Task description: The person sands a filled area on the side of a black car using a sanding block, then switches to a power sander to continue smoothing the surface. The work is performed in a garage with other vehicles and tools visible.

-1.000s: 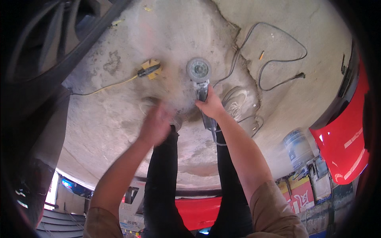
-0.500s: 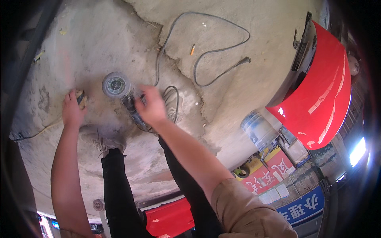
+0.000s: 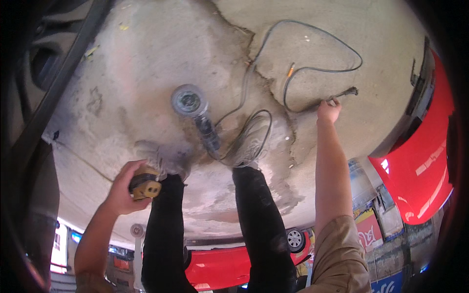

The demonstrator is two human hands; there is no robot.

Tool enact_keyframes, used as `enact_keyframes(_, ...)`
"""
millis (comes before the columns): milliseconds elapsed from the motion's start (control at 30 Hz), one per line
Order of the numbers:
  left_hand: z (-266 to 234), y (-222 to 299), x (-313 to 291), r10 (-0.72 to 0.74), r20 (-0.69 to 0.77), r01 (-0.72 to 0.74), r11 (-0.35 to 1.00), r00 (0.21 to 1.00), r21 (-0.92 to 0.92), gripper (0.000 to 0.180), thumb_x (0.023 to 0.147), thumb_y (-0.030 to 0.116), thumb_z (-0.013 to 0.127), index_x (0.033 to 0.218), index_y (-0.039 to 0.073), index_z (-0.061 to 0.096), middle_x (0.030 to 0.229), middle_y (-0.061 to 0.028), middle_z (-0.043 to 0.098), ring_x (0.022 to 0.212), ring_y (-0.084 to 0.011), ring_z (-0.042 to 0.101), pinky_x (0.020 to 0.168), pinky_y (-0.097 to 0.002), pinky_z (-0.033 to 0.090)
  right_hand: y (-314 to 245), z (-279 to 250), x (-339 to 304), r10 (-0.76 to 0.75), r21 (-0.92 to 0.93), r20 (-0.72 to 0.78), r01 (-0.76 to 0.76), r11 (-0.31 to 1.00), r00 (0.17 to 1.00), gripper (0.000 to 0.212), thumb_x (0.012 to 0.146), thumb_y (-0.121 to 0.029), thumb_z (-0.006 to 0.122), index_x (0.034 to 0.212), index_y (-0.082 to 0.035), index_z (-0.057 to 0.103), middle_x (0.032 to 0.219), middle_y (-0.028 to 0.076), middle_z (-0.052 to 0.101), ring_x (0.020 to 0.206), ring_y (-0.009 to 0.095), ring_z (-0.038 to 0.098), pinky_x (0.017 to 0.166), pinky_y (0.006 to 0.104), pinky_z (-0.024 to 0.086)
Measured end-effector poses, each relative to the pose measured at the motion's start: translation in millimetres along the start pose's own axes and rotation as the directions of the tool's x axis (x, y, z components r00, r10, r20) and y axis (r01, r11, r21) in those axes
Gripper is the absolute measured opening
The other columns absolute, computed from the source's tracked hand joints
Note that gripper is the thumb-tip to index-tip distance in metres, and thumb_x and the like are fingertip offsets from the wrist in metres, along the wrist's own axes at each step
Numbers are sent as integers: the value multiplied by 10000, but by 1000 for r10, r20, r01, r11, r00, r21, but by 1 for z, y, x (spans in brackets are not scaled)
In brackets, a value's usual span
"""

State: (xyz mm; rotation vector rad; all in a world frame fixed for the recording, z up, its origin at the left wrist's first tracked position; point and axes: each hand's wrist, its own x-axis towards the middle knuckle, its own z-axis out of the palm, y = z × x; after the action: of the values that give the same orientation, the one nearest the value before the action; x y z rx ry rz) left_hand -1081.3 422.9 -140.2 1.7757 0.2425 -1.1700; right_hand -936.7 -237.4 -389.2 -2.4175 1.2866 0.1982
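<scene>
My left hand [image 3: 123, 191] is wrapped round a yellow and black extension socket [image 3: 147, 188], whose face with dark holes points up towards me. Reaching far to the right, my right hand [image 3: 329, 111] pinches the grey power cord [image 3: 312, 105] just short of its dark plug [image 3: 351, 91]. An angle grinder [image 3: 207, 132] lies on the concrete between my hands, its round disc [image 3: 188, 100] uppermost. From the grinder's back end the cord coils over my right shoe [image 3: 250, 147], then loops across the floor to the plug.
A thin extension lead [image 3: 85, 160] crosses the floor at the left. A crack [image 3: 266, 78] runs through the dusty concrete, with a small orange stub [image 3: 291, 70] near it. Red car panels [image 3: 420, 161] stand at the right. A dark frame [image 3: 63, 73] borders the left.
My right hand has left the grinder and taken hold of the cord near its plug. My left hand has lifted the extension socket from the floor and brought it nearer to me.
</scene>
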Motion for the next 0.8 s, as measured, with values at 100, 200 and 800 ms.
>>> enact_keyframes(100, 27, 31, -15, -38, 41, 52, 892, 998, -448, 916, 665, 116, 894, 1470, 64, 462, 1333, -131, 562, 1265, -274, 568, 1101, -391, 446, -4, -7, -36, 253, 425, 88, -266, 865, 963, 481, 927, -103, 680, 1365, -38, 493, 1021, 119, 650, 897, 245, 647, 795, 405, 568)
enact_keyframes(200, 55, 47, -29, -1, -9, -2, 915, 1000, -402, 862, 716, 157, 880, 1466, 62, 467, 1356, -144, 562, 1281, -281, 569, 1094, -385, 443, -17, -41, -93, 299, 592, 316, -433, 680, 901, 264, 964, -18, 571, 1220, -64, 529, 918, 63, 586, 768, 205, 583, 723, 391, 550)
enact_keyframes(800, 134, -58, -279, -589, -223, 523, 801, 777, -292, 674, 769, 322, 849, 1350, 91, 599, 1280, -179, 645, 1192, -331, 628, 1024, -418, 508, -189, -322, -371, -729, 710, 538, 240, 662, 422, 176, 746, 86, 687, 826, -24, 575, 786, 116, 587, 696, 209, 565, 617, 311, 447)
